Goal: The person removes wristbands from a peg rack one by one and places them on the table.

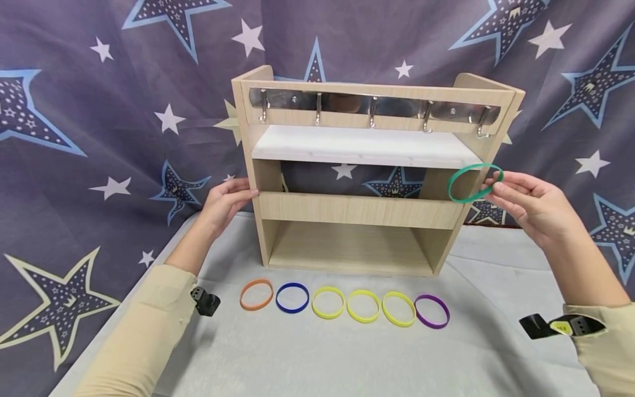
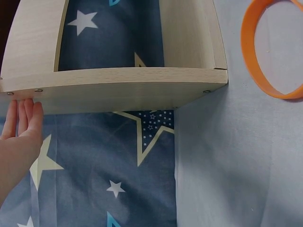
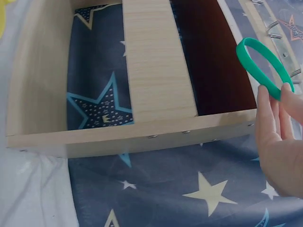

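A green silicone wristband [image 1: 450,190] is pinched between the thumb and fingers of my right hand [image 1: 533,204], beside the right side of a small wooden shelf [image 1: 357,212]. My left hand [image 1: 224,204] touches the shelf's left side panel with its fingertips; in the left wrist view its fingers [image 2: 22,116] are straight against the wood. Along the shelf's top front runs a metal rail [image 1: 342,105] with several hooks, and nothing hangs on them. The green wristband [image 3: 255,71] also shows in the right wrist view, its loop open.
In front of the shelf, a row of wristbands lies on the grey-white cloth [image 1: 317,358]: orange [image 1: 241,300], blue [image 1: 292,311], several yellow ones [image 1: 364,320] and purple [image 1: 434,325]. Behind the shelf hangs a star-patterned curtain [image 1: 198,82].
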`<state>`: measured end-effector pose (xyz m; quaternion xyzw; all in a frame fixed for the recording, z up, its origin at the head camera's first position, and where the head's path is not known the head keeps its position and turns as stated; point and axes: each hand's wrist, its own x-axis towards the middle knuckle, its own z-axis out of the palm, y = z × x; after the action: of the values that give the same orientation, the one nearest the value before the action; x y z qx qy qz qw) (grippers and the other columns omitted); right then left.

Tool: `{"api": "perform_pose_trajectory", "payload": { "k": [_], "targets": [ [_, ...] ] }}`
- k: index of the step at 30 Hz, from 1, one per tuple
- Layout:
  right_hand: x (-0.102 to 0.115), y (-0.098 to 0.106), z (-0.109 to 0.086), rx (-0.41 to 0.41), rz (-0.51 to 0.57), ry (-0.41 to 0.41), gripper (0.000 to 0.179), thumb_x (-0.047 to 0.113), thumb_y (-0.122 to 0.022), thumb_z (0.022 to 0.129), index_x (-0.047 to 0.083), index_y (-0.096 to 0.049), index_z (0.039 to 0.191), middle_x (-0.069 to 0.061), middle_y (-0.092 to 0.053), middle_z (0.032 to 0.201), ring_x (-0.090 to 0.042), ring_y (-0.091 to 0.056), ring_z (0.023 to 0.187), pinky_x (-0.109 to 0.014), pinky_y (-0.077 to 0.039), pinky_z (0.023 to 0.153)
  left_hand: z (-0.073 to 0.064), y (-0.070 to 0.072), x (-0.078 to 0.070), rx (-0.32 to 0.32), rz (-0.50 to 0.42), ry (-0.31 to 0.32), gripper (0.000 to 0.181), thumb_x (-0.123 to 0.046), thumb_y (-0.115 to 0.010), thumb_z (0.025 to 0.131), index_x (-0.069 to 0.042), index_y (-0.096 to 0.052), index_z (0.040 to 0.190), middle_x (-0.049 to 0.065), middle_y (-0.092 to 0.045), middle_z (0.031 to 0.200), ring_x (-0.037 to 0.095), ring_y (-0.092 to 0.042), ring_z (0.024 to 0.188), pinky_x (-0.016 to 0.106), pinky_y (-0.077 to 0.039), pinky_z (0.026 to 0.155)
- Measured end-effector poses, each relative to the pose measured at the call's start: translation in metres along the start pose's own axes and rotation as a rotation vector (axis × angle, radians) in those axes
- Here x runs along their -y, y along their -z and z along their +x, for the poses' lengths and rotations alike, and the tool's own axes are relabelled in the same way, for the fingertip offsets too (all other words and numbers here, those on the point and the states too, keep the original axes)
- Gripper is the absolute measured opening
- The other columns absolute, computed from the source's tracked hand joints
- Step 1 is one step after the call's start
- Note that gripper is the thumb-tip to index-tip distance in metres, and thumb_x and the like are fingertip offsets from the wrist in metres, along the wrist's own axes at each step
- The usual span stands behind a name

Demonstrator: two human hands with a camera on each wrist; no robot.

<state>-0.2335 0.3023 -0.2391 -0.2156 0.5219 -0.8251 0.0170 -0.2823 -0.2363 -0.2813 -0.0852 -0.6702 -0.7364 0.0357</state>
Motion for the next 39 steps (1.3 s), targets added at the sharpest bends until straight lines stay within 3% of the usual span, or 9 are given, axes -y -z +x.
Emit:
{"api": "perform_pose_trajectory", "payload": {
  "k": [4,9,26,31,35,39],
  "targets": [
    [-0.007,0.008,-0.004,-0.035,-0.117,-0.065,0.030,-0.012,-0.048,0.093,0.003,-0.072,0.104,-0.005,-0.075,0.099,-0.014,-0.072,0.093,-0.023,-0.060,0.080,0.000,0.000,0.000,-0.004,-0.003,-0.005,0.028,-0.003,-0.061,0.091,0.000,-0.052,0.117,-0.009,-0.065,0.095,0.000,-0.065,0.090,0.009,-0.052,0.085],
    [-0.019,0.018,-0.011,-0.020,-0.246,-0.124,0.032,-0.010,-0.049,0.094,0.009,-0.072,0.103,0.001,-0.076,0.098,-0.009,-0.072,0.091,-0.018,-0.058,0.080,0.000,-0.001,0.001,0.002,-0.002,-0.006,0.030,-0.002,-0.060,0.091,0.001,-0.051,0.119,-0.008,-0.064,0.097,0.000,-0.065,0.091,0.009,-0.052,0.086],
    [-0.052,0.042,-0.032,0.047,-0.166,-0.249,0.033,-0.011,-0.047,0.095,0.009,-0.071,0.104,-0.002,-0.076,0.099,-0.012,-0.072,0.095,-0.022,-0.059,0.085,-0.001,-0.001,0.004,-0.004,0.025,0.010,0.028,-0.005,-0.062,0.091,-0.004,-0.052,0.118,-0.007,-0.062,0.101,-0.001,-0.064,0.093,0.008,-0.051,0.088],
    [-0.058,0.049,-0.036,0.047,-0.196,-0.278,0.034,-0.011,-0.047,0.095,0.011,-0.072,0.104,-0.002,-0.076,0.099,-0.011,-0.072,0.094,-0.022,-0.059,0.084,-0.001,-0.001,0.004,-0.003,0.024,0.009,0.027,-0.005,-0.061,0.091,-0.005,-0.052,0.116,-0.007,-0.062,0.101,-0.001,-0.064,0.093,0.009,-0.051,0.087],
    [-0.063,0.054,-0.038,0.103,-0.226,-0.268,0.038,-0.012,-0.045,0.095,0.010,-0.072,0.108,-0.003,-0.075,0.101,-0.012,-0.072,0.096,-0.024,-0.059,0.086,-0.001,-0.001,0.004,-0.003,0.011,0.007,0.025,-0.004,-0.061,0.091,-0.006,-0.052,0.114,-0.006,-0.062,0.100,0.000,-0.064,0.093,0.009,-0.052,0.087],
    [-0.068,0.059,-0.043,0.144,-0.324,-0.302,0.038,-0.011,-0.046,0.095,0.014,-0.071,0.110,0.000,-0.075,0.103,-0.009,-0.071,0.097,-0.022,-0.058,0.086,-0.001,-0.001,0.003,-0.006,0.009,0.009,0.026,-0.004,-0.062,0.091,-0.005,-0.052,0.115,-0.005,-0.061,0.101,0.000,-0.064,0.093,0.009,-0.051,0.087]
  ]
}}
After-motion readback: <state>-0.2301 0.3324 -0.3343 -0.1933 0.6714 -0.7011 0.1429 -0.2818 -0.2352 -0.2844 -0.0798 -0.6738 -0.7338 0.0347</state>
